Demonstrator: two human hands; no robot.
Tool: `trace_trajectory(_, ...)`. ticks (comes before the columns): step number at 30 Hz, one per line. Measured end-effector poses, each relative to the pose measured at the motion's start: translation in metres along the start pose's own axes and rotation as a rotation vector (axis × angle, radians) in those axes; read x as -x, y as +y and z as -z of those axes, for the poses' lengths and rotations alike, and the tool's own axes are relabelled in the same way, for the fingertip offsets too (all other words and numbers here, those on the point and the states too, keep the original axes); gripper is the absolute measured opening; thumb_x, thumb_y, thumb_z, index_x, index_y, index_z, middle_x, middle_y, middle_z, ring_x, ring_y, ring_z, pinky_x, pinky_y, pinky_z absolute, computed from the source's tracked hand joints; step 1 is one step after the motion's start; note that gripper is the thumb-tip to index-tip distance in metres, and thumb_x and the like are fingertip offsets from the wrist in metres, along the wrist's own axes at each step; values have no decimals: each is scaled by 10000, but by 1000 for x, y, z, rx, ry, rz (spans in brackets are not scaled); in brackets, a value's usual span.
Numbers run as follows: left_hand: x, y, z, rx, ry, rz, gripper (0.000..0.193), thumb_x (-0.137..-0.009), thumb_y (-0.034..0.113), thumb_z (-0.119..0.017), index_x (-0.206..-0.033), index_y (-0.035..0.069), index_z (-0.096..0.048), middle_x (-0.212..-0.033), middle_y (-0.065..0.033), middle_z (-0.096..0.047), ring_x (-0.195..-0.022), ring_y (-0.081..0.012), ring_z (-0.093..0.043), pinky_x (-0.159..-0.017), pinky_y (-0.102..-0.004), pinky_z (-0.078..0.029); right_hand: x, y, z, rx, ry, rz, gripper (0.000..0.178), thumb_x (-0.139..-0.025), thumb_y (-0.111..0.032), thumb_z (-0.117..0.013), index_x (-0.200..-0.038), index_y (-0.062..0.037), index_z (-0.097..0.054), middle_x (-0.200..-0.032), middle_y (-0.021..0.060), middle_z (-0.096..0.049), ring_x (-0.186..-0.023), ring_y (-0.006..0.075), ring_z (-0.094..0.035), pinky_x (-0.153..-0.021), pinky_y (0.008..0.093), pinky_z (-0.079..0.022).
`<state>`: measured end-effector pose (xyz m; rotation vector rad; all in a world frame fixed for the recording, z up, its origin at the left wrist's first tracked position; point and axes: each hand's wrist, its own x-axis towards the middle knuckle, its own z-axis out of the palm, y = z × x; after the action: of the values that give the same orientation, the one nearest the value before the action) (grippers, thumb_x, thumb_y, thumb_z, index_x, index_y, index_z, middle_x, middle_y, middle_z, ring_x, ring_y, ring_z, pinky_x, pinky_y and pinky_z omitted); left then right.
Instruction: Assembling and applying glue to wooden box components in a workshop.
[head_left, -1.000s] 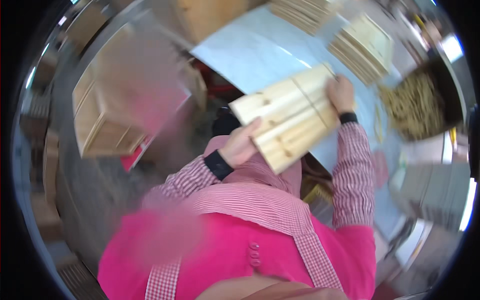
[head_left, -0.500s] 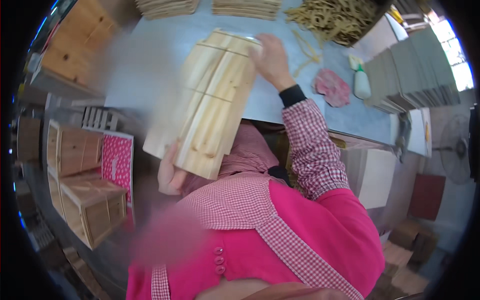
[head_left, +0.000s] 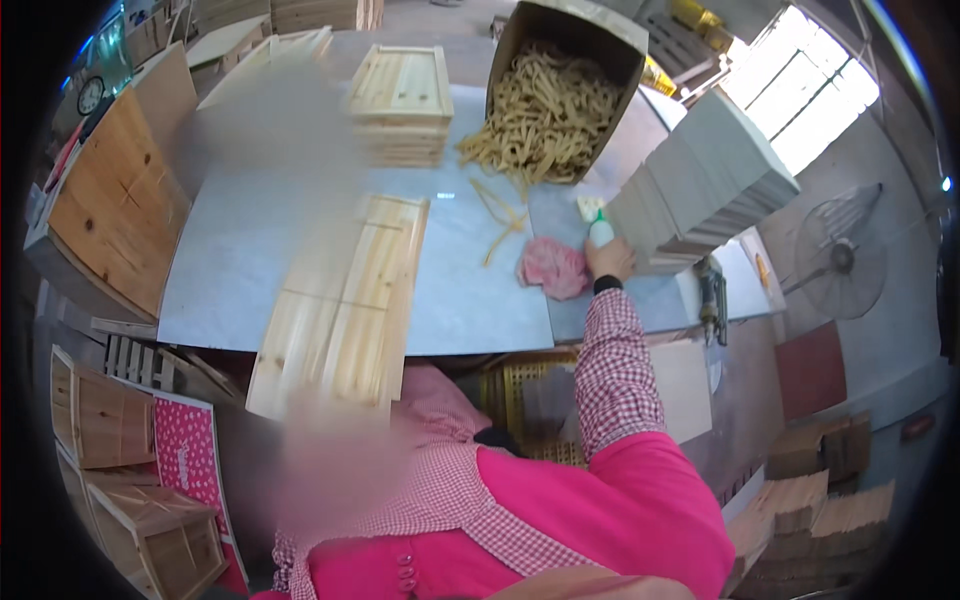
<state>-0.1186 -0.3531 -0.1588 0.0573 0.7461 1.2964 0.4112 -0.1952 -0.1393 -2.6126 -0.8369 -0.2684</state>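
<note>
My right hand (head_left: 611,261) is closed around the lower part of a white squeeze bottle (head_left: 600,233) with a green tip, which stands on the table. Beside it lies a crumpled pink cloth (head_left: 555,268). A long pale wooden panel piece (head_left: 368,290), with thin dark lines across it, slants over the table's near edge toward my body. Its lower end runs into a blurred patch in the picture. My left hand does not show; that blur covers the area by the wood's near end.
A tilted cardboard box (head_left: 628,75) spills tan strips (head_left: 555,115) onto the table (head_left: 480,310). Stacked wooden panels (head_left: 400,110) stand at the back, grey boards (head_left: 690,190) at the right. Wooden crates (head_left: 160,540) are lower left, a large wooden box (head_left: 120,200) left, and a fan (head_left: 842,258) far right.
My right hand has left the wood's far end and moved right to the squeeze bottle. The wood's far end has come down toward the table. The view has shifted, showing more of the table's back.
</note>
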Motion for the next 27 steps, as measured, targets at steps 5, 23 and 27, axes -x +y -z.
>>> trace_trajectory(5, -1, 4, 0, 75, -7, 33, 475, -970, 206, -519, -1395, 43, -383, -1383, -136, -470, -1257, -294, -467, -1053, -476, -388, -1, 16, -12, -292, 121, 14, 642, -670, -403, -770, -1109, 15, -560, -1068, 230, -612, -983, 411, -591, -825, 495, -488)
trace_trajectory(23, 12, -20, 11, 43, 158, -48, 500, -929, 161, -590, -1366, 14, -394, -1346, -140, -501, -1223, -280, -501, -1054, -436, -392, 151, -187, -12, -1380, -547, 369, 402, -830, -277, -736, -1024, -13, -503, -831, 66, -594, -546, 99, -549, -452, 236, -439)
trace_trajectory(27, 21, -18, 0, 43, 168, -50, 504, -913, 144, -614, -1354, 20, -404, -1314, -116, -524, -1180, -250, -537, -1028, -402, -428, 151, -223, -32, -1355, -541, 485, 466, -809, -309, -753, -1060, -4, -505, -857, 78, -605, -579, 117, -572, -465, 240, -452)
